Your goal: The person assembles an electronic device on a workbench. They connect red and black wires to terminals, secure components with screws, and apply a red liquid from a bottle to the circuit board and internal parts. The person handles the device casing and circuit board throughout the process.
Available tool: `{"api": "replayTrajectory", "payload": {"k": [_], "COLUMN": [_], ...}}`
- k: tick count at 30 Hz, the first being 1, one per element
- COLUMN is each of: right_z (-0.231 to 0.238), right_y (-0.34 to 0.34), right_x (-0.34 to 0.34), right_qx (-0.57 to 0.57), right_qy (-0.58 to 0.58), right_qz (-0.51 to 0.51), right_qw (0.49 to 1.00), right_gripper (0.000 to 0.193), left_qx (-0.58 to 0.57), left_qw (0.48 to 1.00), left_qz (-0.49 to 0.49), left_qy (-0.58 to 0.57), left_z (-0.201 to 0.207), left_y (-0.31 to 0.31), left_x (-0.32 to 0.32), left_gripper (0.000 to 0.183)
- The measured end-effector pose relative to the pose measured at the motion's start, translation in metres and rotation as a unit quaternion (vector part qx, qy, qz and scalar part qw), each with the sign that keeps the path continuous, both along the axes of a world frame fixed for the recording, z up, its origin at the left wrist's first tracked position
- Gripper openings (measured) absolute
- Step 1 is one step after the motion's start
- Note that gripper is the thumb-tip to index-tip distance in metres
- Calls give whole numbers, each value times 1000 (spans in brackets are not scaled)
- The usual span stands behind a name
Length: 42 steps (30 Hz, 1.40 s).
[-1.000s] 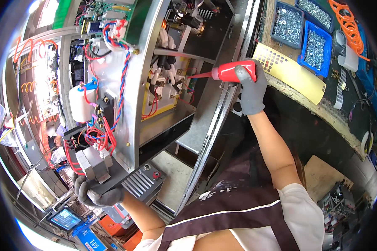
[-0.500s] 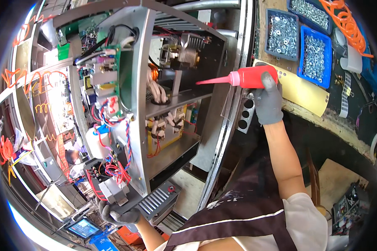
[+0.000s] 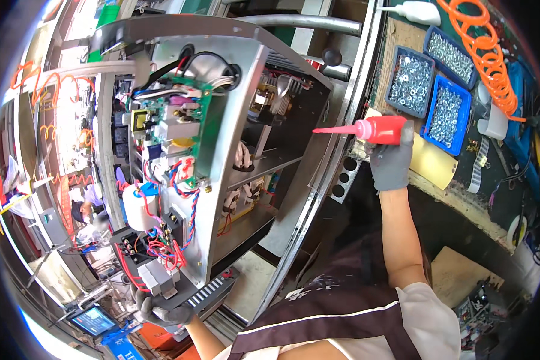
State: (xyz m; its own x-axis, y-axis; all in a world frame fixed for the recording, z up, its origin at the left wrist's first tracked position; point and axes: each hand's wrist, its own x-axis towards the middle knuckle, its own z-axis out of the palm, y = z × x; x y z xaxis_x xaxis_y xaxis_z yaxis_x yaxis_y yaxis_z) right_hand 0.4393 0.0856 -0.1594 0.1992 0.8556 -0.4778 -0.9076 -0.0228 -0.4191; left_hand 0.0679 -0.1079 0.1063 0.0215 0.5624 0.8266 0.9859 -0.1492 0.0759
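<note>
In my right hand (image 3: 392, 165) is a red squeeze bottle (image 3: 383, 130) with a long pink nozzle, fingers and thumb wrapped round its body. The bottle lies nearly level, its nozzle pointing left, the tip over the dark side panel of an open metal equipment chassis (image 3: 227, 150). My left hand (image 3: 165, 312), also gloved in grey, grips the near lower corner of that chassis, beside a slotted metal plate (image 3: 207, 295). On the chassis's left face are a green circuit board (image 3: 205, 144), a white cylinder (image 3: 139, 207) and red and blue wires (image 3: 173, 255).
On the right bench, bins of metal washers and nuts (image 3: 409, 84) stand near a yellow sheet (image 3: 437, 165), an orange coiled hose (image 3: 492, 60) and a white nozzle bottle (image 3: 423, 12). A metal rail (image 3: 309, 231) runs between chassis and bench. At lower left is a lit screen (image 3: 93, 320).
The view has shifted, and the chassis looks turned in it. My right hand has drawn the red bottle rightward, its tip nearer the chassis's outer edge. My left hand keeps its grip.
</note>
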Motion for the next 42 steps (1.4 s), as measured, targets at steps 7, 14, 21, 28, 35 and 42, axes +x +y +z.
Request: {"api": "replayTrajectory", "payload": {"k": [7, 14, 21, 28, 35, 42], "right_z": [13, 30, 64, 13, -24, -20], "right_y": [-12, -19, -7, 48, 45, 52], "right_x": [57, 135, 165, 215, 224, 210], "right_qx": [63, 120, 102, 102, -39, -113], "right_qy": [-16, -37, -285, -627, -848, -852], "right_qz": [-32, 84, 299, 237, 176, 222], "right_qw": [997, 989, 905, 735, 498, 461], "right_gripper": [48, 61, 81, 73, 76, 72], "left_qx": [14, 11, 4, 121, 156, 167], "left_qw": [1000, 996, 985, 956, 939, 941], "left_qz": [2, -68, 168, 254, 305, 291], "left_qy": [-19, -57, -35, -88, -29, -38], "left_z": [-5, -1, 15, 2, -1, -3], "left_y": [-12, 6, 11, 25, 30, 34], "left_x": [-21, 1, 46, 61, 59, 59], "left_gripper": [57, 26, 22, 31, 32, 27]}}
